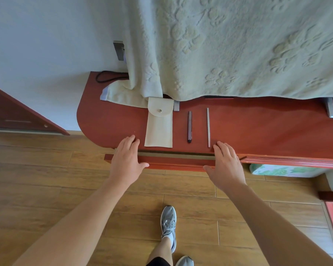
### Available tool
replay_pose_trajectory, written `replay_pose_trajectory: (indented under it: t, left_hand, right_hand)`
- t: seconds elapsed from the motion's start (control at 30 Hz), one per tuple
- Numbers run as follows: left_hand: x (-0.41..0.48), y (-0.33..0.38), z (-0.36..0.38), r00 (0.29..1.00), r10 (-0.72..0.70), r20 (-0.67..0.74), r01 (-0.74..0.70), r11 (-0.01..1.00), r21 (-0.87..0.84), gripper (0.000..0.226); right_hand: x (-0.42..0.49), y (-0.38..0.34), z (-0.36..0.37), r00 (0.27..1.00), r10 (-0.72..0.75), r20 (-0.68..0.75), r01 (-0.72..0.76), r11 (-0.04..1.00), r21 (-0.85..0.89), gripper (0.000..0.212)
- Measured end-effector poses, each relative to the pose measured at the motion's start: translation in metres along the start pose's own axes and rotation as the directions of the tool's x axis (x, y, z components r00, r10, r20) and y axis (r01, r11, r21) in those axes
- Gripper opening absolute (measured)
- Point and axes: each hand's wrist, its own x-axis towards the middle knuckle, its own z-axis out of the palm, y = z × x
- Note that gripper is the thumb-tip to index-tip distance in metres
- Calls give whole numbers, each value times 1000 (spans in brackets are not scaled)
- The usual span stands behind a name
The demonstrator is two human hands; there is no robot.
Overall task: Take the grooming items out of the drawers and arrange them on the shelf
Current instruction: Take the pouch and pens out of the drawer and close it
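On the red-brown shelf top (108, 120) lie a cream cloth pouch (159, 124) with a snap flap, a dark slim stick-like tool (189, 126) and a thin silver file-like tool (208, 127), side by side. Below its front edge a drawer (173, 163) stands only slightly out. My left hand (126, 160) lies flat with straight fingers on the drawer's left end, fingertips touching the shelf edge beside the pouch. My right hand (225, 163) lies flat on the drawer's right end, fingertips close to the silver tool. Neither hand holds anything.
A pale green towel (229, 47) hangs over the back of the shelf, its end (123, 95) lying on the top. A black cord (109, 76) lies at the back left. A metal foot (331, 107) stands at right. My sneakers (168, 225) are on the wooden floor below.
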Motion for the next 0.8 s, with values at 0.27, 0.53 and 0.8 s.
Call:
replay_pose_trajectory:
  t: [0.27, 0.53, 0.8]
  left_hand:
    - [17, -4, 14, 979, 14, -204, -24, 999, -44, 65]
    - [30, -5, 21, 963, 2, -271, -9, 1000, -26, 57]
    - [30, -6, 22, 973, -3, -231, -1, 1000, -15, 55]
  right_hand:
    - [14, 1, 20, 970, 36, -240, -33, 999, 16, 52]
    - [25, 1, 32, 935, 43, -353, -44, 999, 6, 48]
    - [26, 1, 35, 942, 50, -331, -52, 999, 1, 51]
